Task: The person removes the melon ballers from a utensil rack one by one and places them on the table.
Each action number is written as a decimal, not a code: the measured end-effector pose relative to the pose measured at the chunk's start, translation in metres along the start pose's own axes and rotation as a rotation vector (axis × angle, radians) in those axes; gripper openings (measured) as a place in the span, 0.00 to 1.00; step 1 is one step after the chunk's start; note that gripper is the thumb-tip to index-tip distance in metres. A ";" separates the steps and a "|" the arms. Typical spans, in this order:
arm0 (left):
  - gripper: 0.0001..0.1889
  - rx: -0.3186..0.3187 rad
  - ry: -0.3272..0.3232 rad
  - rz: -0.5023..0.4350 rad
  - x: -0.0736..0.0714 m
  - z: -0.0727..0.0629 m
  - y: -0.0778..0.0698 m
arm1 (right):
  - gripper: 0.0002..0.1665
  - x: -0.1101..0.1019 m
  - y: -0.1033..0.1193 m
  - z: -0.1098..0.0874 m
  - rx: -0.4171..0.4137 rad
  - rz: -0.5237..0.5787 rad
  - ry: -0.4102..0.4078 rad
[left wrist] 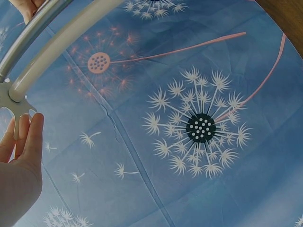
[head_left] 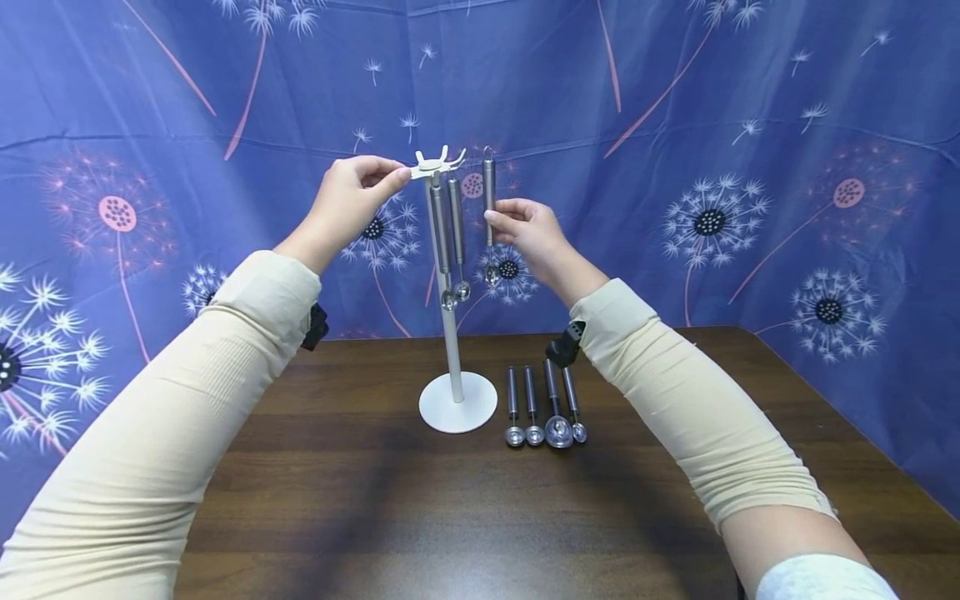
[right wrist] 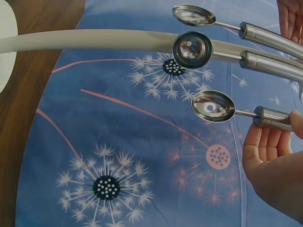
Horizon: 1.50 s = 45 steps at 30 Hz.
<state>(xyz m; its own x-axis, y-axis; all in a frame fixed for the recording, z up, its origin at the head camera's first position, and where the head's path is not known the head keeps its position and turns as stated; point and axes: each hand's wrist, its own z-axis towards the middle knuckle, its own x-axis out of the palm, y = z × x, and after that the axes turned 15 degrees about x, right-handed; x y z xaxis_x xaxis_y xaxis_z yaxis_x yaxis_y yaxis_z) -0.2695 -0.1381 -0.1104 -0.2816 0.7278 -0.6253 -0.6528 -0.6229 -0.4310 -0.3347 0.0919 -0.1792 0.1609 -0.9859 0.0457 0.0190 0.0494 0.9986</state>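
My left hand [head_left: 347,198] pinches one prong of the hooked top [head_left: 432,166] of a white stand [head_left: 452,346]. Two steel melon ballers [head_left: 457,221] hang from that top, bowls down, beside the pole. To the right of them, my right hand [head_left: 531,235] holds another melon baller [head_left: 490,187] upright by its handle, loop up and bowl down. In the right wrist view, its round bowl [right wrist: 213,106] is apart from the two hanging bowls [right wrist: 193,49]. The left wrist view has the left fingers [left wrist: 32,142] on the prong.
Several more steel melon ballers [head_left: 531,396] lie in a row on the wooden table [head_left: 337,500], right of the stand's round base [head_left: 457,417]; one bowl is larger. A blue dandelion-print cloth [head_left: 585,100] hangs behind the table.
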 end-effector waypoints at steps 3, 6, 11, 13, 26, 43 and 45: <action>0.23 0.001 -0.002 0.005 0.000 0.000 0.000 | 0.22 -0.004 -0.002 0.000 0.006 -0.005 -0.008; 0.23 0.000 0.001 0.009 0.000 0.000 0.000 | 0.23 -0.008 -0.003 0.000 0.014 -0.016 -0.014; 0.23 0.003 0.002 0.015 0.001 0.001 0.000 | 0.25 -0.017 -0.007 -0.001 0.043 -0.040 -0.029; 0.23 0.003 -0.001 0.018 0.001 0.001 0.001 | 0.25 -0.020 -0.009 -0.001 0.055 -0.039 -0.035; 0.23 0.017 -0.015 0.018 0.001 0.001 0.002 | 0.26 -0.041 -0.026 0.002 0.114 -0.028 -0.085; 0.23 -0.022 0.006 -0.004 -0.004 0.003 -0.001 | 0.28 -0.084 -0.061 0.008 0.241 -0.129 -0.175; 0.23 -0.021 0.015 -0.004 -0.004 0.003 -0.002 | 0.28 -0.088 -0.066 0.009 0.256 -0.135 -0.189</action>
<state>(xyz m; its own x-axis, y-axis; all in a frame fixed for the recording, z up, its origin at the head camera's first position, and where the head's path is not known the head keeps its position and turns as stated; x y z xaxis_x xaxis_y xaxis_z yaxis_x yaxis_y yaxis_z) -0.2693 -0.1394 -0.1050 -0.2681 0.7262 -0.6330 -0.6392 -0.6257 -0.4471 -0.3591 0.1742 -0.2487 -0.0122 -0.9942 -0.1072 -0.2243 -0.1018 0.9692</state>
